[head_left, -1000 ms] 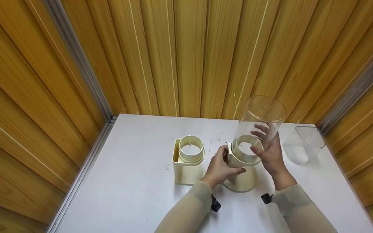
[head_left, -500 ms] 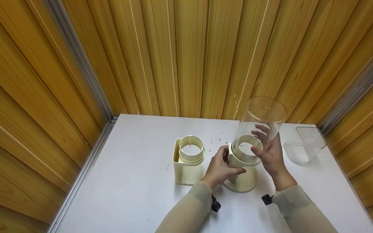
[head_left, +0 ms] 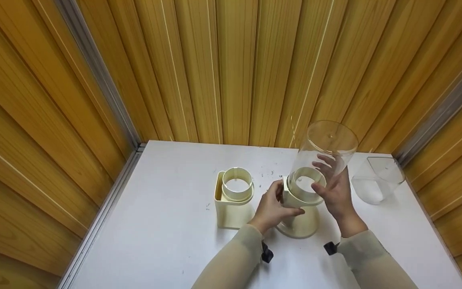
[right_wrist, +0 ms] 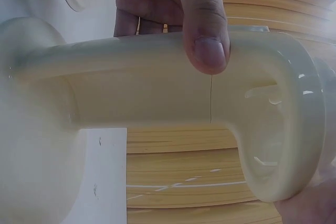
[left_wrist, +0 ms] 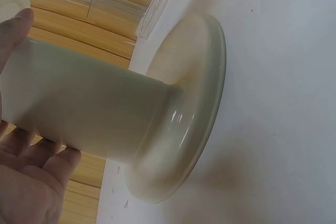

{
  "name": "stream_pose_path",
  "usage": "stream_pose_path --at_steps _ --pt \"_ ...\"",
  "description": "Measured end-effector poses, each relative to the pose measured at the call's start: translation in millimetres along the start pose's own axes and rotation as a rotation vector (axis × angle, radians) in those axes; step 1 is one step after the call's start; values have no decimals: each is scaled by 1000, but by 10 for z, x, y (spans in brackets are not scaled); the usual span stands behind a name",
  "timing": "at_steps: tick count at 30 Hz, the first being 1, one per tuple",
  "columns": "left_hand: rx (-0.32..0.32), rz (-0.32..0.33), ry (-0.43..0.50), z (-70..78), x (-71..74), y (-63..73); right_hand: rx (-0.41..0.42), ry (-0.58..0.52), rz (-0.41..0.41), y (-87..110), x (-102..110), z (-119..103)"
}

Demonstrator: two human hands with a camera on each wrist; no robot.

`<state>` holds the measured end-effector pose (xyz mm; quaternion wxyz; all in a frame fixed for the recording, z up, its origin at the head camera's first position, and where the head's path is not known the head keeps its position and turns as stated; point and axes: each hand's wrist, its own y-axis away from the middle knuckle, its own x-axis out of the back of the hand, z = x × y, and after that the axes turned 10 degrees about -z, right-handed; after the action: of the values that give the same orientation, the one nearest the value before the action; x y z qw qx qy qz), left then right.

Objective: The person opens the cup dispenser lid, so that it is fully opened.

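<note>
A cream plastic stand (head_left: 300,223) with a round foot, a column and a ring-shaped top stands on the white table. My left hand (head_left: 273,209) grips the stand's column just below the ring, thumb in front. In the left wrist view, fingers (left_wrist: 39,158) of that hand wrap the smooth column (left_wrist: 89,98). A clear, open-topped cylinder (head_left: 315,156) rises from the ring, leaning right. My right hand (head_left: 340,196) holds its lower side, with the thumb in front and the other fingers seen through the clear wall. Only a part of my right hand (right_wrist: 310,203) shows in the right wrist view.
A second cream stand (head_left: 231,214) with a ring on top is to the left of my hands. To the right, a second clear container (head_left: 375,180) sits on the white table (head_left: 146,224). Small dark bits are scattered behind the stands. Wood-patterned walls (head_left: 231,72) close the back and sides.
The clear cylinder's top has tipped slightly to the right, and my right hand has shifted a little with it. My left hand and the stand have stayed in place.
</note>
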<state>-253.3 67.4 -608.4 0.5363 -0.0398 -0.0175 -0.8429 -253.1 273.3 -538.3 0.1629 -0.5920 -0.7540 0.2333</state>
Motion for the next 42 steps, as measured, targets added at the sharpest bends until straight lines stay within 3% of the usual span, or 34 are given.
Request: stream_pose_path --at_steps 10,32,42 --pt "-37 -1 0 -17 -7 -2 2 26 8 -11 -3 4" --pt "-13 13 24 -26 -17 -4 -13 34 30 -75 -35 -22" --pt "-11 10 -2 -31 -19 15 -64 52 31 -69 -23 -48"
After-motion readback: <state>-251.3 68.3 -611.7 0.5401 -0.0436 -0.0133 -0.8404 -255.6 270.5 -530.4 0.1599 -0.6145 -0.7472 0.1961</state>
